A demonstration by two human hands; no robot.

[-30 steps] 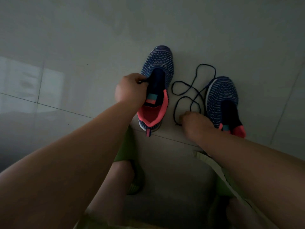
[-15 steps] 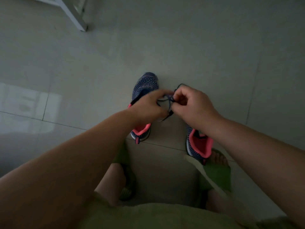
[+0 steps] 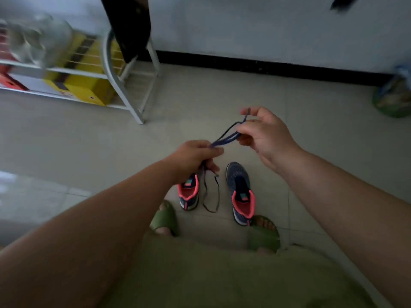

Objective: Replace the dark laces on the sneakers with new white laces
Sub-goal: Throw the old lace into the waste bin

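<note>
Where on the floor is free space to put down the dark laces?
Free: the bare tiles between the white rack and the black baseboard, ahead of both hands. Crowded: near the feet, where the two sneakers flank the hanging dark laces.

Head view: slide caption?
Both hands, left and right, bundle removed dark laces above two unlaced sneakers.
</note>
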